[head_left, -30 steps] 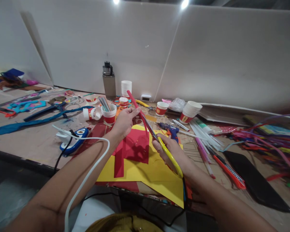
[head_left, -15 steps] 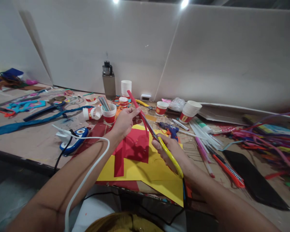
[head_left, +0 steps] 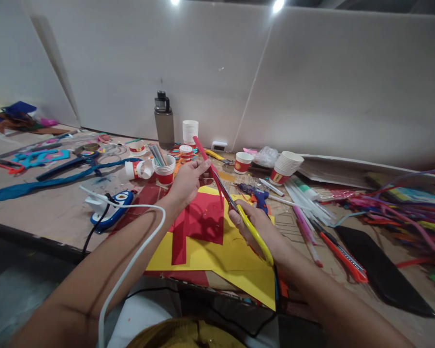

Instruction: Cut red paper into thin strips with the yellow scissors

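Observation:
Between the thumb and fingers of my left hand [head_left: 189, 180] is a narrow red paper strip [head_left: 200, 147], slanting up and away. My right hand [head_left: 253, 223] grips yellow-handled scissors [head_left: 254, 232]. Their blades [head_left: 224, 190] point up-left and meet the strip close to my left fingertips; a thin sliver of red hangs beside them. Below my hands, a red paper sheet [head_left: 206, 227] and a cut red strip [head_left: 179, 244] lie on yellow paper [head_left: 203, 258].
A blue glue gun [head_left: 257, 195], straw-filled paper cups [head_left: 164, 171], more cups [head_left: 285, 166] and a bottle [head_left: 164, 126] stand or lie beyond my hands. A red cutter [head_left: 348, 263] and black phone-like slab [head_left: 384, 270] lie right. A white cable [head_left: 130, 263] crosses my left forearm.
Both hands hold nearly the same pose, the scissors still at the red strip. The whole view has shifted very slightly.

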{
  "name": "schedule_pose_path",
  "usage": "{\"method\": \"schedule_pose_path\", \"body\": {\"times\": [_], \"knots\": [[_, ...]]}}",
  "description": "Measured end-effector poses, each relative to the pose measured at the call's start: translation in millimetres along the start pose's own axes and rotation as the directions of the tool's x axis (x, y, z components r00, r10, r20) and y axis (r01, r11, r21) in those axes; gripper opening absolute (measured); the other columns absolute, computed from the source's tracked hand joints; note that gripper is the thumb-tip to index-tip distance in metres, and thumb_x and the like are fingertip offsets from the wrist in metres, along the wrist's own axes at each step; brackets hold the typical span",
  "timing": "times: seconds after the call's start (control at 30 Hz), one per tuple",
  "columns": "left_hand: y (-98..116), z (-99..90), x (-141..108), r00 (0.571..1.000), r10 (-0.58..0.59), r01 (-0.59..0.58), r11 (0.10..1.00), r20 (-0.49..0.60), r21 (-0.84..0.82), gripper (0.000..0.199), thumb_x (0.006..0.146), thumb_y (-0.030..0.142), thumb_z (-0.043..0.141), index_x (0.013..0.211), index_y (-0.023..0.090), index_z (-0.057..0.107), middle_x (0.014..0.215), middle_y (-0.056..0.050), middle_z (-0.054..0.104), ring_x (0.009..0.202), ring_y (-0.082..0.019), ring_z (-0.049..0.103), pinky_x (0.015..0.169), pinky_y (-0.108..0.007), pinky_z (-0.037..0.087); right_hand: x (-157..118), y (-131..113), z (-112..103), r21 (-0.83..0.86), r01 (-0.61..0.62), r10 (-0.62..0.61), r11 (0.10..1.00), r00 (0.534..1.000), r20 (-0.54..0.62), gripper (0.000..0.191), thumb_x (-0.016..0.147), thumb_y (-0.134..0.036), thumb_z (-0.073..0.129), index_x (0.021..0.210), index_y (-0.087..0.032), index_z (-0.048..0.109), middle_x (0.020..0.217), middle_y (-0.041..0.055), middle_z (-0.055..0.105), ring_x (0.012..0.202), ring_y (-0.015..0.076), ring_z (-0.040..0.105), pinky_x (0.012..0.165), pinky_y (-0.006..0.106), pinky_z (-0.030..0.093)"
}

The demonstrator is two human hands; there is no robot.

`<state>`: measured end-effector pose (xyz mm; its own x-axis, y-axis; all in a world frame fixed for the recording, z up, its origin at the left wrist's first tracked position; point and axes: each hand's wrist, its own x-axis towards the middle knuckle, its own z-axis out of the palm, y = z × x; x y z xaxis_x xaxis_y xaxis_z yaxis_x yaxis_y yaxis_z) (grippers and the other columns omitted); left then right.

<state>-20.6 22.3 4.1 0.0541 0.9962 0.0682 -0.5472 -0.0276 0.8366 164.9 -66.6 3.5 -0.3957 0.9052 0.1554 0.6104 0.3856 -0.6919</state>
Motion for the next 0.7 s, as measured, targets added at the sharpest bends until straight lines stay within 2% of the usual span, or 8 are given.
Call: {"method": "schedule_pose_path", "body": {"times": [0.2, 0.43, 0.7], "knots": [[-2.0, -0.2, -0.4, 1.000, 0.010, -0.010, 1.000, 0.014, -0.006, 0.030, 0.066, 0.030, 0.076, 0.068, 0.015, 0.051, 0.064, 0.002, 0.061, 0.055, -0.007, 0.057, 0.055, -0.020, 0.046, -0.7, -1.8, 1.0, 0.011, -0.010, 0.010, 1.000, 0.999, -0.031, 0.032, 0.091, -0.046, 0.041, 0.073, -0.020, 0.043, 0.069, -0.0019, 0.047, 0.062, 0.0116, 0.040, 0.057, 0.024, 0.032], [-2.1, 0.0, 0.8, 1.000, 0.008, -0.008, 1.000, 0.013, -0.011, 0.031, 0.066, 0.030, 0.076, 0.068, 0.014, 0.050, 0.063, 0.002, 0.061, 0.054, -0.006, 0.057, 0.055, -0.019, 0.047, -1.7, 1.6, 2.6, 0.029, -0.057, 0.058, 0.998, 0.998, -0.010, 0.034, 0.089, -0.049, 0.042, 0.072, -0.020, 0.041, 0.061, -0.0040, 0.042, 0.053, 0.0095, 0.037, 0.049, 0.023, 0.027], [-2.2, 0.5, -0.2, 1.000, 0.004, -0.004, 1.000, 0.013, -0.020, 0.031, 0.067, 0.030, 0.075, 0.068, 0.015, 0.049, 0.063, 0.002, 0.061, 0.054, -0.007, 0.058, 0.055, -0.020, 0.047, -0.9, -0.5, 1.7, 0.031, -0.078, 0.078, 0.996, 0.997, -0.006, 0.035, 0.088, -0.050, 0.044, 0.069, -0.020, 0.040, 0.058, -0.0045, 0.040, 0.051, 0.0094, 0.036, 0.048, 0.023, 0.026]]}}
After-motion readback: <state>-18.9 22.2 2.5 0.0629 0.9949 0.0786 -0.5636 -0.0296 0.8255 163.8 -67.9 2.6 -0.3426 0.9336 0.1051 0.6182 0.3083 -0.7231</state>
